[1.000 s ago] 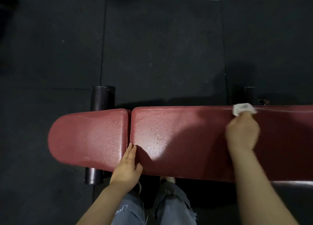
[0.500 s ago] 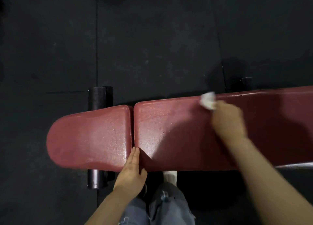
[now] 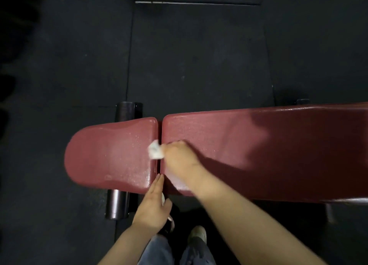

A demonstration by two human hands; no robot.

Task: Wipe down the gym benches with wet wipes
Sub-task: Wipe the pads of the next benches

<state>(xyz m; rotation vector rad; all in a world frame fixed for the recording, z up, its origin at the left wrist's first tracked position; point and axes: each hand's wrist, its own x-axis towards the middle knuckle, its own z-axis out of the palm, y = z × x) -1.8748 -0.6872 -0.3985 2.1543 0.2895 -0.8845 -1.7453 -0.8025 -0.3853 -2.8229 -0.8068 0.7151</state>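
A dark red padded gym bench lies across the view, with a short rounded seat pad [image 3: 111, 155] on the left and a long back pad [image 3: 268, 149] on the right, split by a narrow gap. My right hand [image 3: 179, 159] presses a crumpled white wet wipe [image 3: 155, 150] onto the bench right at the gap, mid-width. My left hand [image 3: 154, 203] rests flat, fingers together, on the near edge of the bench at the gap, holding nothing. The pads shine with wet streaks.
Black rubber floor tiles surround the bench. A black foam roller [image 3: 127, 111] sticks out behind the seat pad and another [image 3: 116, 205] in front of it. My jeans and shoes [image 3: 197, 235] are below the near edge. A dark frame part [image 3: 302, 101] shows behind the back pad.
My right hand has swept the wipe leftward along the back pad, from its far edge to the gap between the pads. My left hand has stayed at the gap's near edge.
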